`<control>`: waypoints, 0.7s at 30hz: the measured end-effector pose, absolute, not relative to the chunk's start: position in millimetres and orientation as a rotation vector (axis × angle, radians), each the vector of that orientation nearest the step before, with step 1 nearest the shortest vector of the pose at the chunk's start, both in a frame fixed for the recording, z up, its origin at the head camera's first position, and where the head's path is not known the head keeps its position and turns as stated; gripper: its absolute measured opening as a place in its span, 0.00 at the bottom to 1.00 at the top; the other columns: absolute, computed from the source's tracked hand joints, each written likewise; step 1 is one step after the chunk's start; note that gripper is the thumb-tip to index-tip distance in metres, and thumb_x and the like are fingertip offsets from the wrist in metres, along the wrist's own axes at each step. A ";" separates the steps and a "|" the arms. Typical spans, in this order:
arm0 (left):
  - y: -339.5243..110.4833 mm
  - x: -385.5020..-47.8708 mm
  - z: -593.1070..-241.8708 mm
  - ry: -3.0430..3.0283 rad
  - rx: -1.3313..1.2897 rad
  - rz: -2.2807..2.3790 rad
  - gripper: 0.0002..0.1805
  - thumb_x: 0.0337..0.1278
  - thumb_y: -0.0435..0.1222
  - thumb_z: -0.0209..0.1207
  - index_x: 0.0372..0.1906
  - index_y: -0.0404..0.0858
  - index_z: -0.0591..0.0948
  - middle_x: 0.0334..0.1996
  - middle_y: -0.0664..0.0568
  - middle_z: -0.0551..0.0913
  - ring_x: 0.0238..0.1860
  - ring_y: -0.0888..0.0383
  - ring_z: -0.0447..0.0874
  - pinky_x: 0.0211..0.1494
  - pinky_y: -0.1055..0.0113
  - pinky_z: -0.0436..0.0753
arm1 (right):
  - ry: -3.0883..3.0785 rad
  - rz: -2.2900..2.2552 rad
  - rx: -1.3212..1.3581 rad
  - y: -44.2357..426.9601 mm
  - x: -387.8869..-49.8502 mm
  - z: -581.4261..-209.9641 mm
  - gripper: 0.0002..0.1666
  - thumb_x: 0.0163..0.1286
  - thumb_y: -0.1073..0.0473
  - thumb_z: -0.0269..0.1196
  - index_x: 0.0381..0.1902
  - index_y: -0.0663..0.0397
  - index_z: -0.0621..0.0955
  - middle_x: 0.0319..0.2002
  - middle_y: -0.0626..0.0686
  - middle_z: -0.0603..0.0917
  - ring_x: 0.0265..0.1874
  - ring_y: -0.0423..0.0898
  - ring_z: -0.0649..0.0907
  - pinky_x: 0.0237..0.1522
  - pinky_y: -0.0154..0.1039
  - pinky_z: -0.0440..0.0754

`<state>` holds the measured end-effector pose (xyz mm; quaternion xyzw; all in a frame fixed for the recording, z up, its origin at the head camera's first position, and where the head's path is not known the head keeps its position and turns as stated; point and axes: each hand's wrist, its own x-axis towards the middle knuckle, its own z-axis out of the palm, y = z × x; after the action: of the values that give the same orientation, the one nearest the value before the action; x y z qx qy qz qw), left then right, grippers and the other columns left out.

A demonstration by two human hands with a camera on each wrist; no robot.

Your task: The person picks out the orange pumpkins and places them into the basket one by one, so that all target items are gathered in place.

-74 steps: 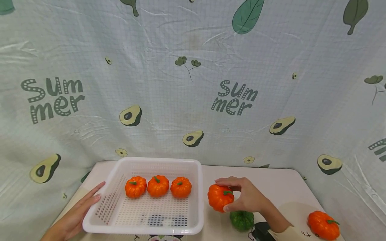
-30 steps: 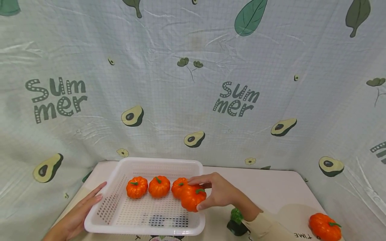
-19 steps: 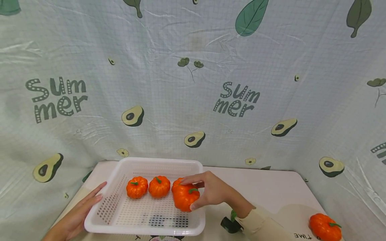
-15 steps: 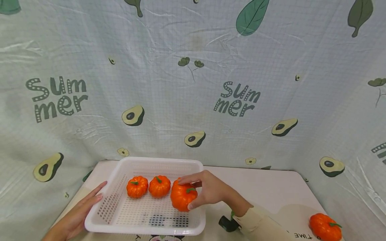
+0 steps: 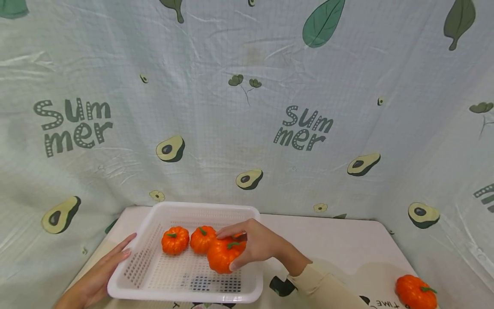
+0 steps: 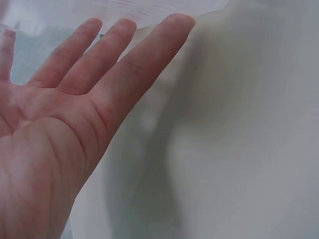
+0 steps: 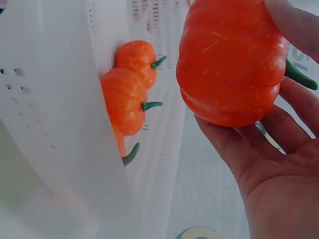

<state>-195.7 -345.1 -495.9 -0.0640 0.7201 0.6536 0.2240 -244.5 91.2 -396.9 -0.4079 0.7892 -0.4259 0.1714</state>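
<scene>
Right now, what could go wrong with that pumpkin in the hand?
The held pumpkin might slip, since only the right hand has it, between thumb and fingers. Set down carelessly, it might bump the other pumpkins in the white basket. And that basket might slide if knocked: the left hand lies straight-fingered at its side, not gripping it.

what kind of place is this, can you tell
Likely a small makeshift corner set up for handling practice, though I can't be sure: a pale table backed by a wrinkled printed sheet, with a white basket of glossy orange pumpkins, possibly artificial.
</scene>
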 end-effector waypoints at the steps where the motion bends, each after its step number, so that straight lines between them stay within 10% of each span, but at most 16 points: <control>1: -345.9 -195.4 -496.2 1.991 -0.167 1.795 0.40 0.84 0.55 0.38 0.84 0.51 0.30 0.85 0.36 0.32 0.68 0.57 0.71 0.67 0.52 0.85 | 2.237 -1.206 -1.169 89.4 -244.7 -397.1 0.37 0.50 0.58 0.83 0.62 0.49 0.86 0.65 0.52 0.85 0.63 0.39 0.83 0.60 0.29 0.81; 21: -345.1 -192.4 -498.3 1.992 -0.189 1.812 0.39 0.84 0.54 0.38 0.84 0.54 0.32 0.85 0.36 0.34 0.68 0.58 0.71 0.66 0.52 0.85 | 2.224 -1.137 -1.219 53.5 -245.0 -395.8 0.38 0.49 0.59 0.84 0.61 0.47 0.86 0.62 0.47 0.87 0.57 0.32 0.83 0.57 0.26 0.82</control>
<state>-192.4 -345.1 -498.3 -0.0682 0.7200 0.6549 0.2191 -245.0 53.5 -395.8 -0.4314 0.7871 -0.4023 0.1804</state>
